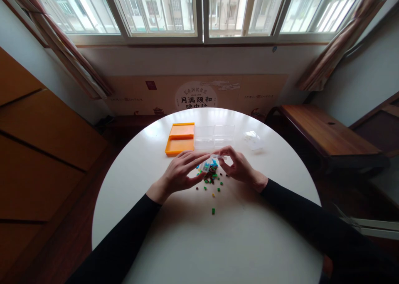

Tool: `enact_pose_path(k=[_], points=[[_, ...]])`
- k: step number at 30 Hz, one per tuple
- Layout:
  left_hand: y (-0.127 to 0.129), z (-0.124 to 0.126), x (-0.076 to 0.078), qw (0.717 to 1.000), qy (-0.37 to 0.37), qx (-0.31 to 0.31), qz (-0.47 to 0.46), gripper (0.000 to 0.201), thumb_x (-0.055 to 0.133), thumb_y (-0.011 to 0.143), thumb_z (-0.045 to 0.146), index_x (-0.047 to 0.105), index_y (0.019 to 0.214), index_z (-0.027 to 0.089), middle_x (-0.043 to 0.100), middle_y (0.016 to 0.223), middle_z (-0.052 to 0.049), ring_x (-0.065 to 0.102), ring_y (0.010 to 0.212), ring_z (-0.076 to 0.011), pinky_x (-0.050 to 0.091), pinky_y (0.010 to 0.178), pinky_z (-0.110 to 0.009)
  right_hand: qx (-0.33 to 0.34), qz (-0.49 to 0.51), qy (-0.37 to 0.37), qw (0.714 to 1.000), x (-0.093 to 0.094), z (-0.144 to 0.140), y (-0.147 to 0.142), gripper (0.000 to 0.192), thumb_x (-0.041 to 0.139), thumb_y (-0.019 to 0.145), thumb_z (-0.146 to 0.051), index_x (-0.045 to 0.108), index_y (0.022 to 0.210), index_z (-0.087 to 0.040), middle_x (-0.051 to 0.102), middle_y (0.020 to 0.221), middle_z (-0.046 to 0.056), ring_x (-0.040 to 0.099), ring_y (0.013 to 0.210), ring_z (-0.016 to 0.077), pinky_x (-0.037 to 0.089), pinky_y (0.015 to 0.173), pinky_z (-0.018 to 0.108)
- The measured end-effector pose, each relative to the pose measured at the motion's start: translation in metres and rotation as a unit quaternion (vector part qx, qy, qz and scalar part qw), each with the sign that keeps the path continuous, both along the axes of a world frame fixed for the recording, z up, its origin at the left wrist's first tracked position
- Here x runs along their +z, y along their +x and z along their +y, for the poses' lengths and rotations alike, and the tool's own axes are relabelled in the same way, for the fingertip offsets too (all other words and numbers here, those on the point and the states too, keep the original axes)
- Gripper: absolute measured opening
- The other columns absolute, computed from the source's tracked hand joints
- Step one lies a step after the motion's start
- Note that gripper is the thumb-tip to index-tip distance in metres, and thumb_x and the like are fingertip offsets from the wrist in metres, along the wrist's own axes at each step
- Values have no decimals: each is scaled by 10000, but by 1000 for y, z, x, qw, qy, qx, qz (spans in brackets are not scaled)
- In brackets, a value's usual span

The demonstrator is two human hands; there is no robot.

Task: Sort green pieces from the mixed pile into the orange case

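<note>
1. Left hand (181, 174) and right hand (237, 165) each pinch the clear bag (210, 163), tilted above the table (187, 234).
2. Beads (212, 180) lie scattered beneath it.
3. Advice: tip gently, low over the pile, limiting scatter.
4. Orange box (180, 138) stands apart.

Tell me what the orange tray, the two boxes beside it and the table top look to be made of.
Orange tray: opaque moulded plastic, likely; even colour, soft sheen. Boxes: clear plastic, since the table shows through them. Table: smooth white glossy top that reflects the window light; laminate or painted, cannot tell which.
</note>
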State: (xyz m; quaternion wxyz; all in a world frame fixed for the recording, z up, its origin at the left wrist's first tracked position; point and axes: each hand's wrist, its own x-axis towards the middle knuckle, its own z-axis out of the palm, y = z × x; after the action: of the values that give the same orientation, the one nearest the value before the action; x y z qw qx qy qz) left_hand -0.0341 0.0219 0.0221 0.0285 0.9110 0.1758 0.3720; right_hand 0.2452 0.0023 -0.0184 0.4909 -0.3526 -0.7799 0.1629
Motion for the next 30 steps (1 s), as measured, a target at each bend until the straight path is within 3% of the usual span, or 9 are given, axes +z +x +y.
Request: enact_pose_path(k=[3,6,11,16,22,26,30], points=[[0,-1,1,997,-54,20,-43,603,789,963,240,637,1546,263,773,1405,-134,766,1236,-292,626,1075,-485,-58,26,28,998,4,-2,-2,103,637,1112,-335,648,1173,-253,831,1080,70,827,914,226,708,803,370],[2,-3,-2,986,-142,-2,-83,540,795,967,231,663,1491,222,786,1351,-140,784,1169,-264,648,1045,-445,-86,53,25,995,8,-4,-3,190,663,1115,-431,704,1153,-249,833,1026,64,828,860,228,719,793,382],[9,-5,-14,939,-305,-53,-146,520,827,969,253,677,1463,190,762,1387,-159,795,1126,-245,673,1031,-412,-78,128,-53,987,7,4,0,292,720,1082,-532,716,1127,-244,804,930,36,803,708,211,697,698,370],[17,-8,-17,896,-405,-89,-158,514,848,970,280,681,1449,194,740,1423,-170,796,1160,-263,694,1009,-421,-91,125,-96,983,4,11,6,393,742,1045,-616,733,1017,-225,782,850,21,710,611,164,609,577,300],[16,-5,-15,884,-429,-100,-156,488,841,986,307,674,1433,205,725,1430,-162,796,1150,-260,704,964,-394,-94,80,-87,988,8,9,7,419,702,1070,-626,763,980,-222,802,883,39,715,702,183,616,655,320],[11,0,-19,890,-419,-82,-163,496,840,988,325,659,1431,195,723,1413,-166,790,1149,-256,686,995,-398,-99,39,-45,993,15,14,22,401,736,1047,-626,752,1084,-227,810,1011,64,731,816,216,630,769,381],[8,4,-26,889,-418,-42,-181,508,870,966,355,669,1403,193,747,1382,-155,784,1152,-250,655,1019,-382,-165,-19,16,986,23,18,49,401,730,1045,-624,709,1175,-244,781,1129,96,719,960,281,616,899,479]])
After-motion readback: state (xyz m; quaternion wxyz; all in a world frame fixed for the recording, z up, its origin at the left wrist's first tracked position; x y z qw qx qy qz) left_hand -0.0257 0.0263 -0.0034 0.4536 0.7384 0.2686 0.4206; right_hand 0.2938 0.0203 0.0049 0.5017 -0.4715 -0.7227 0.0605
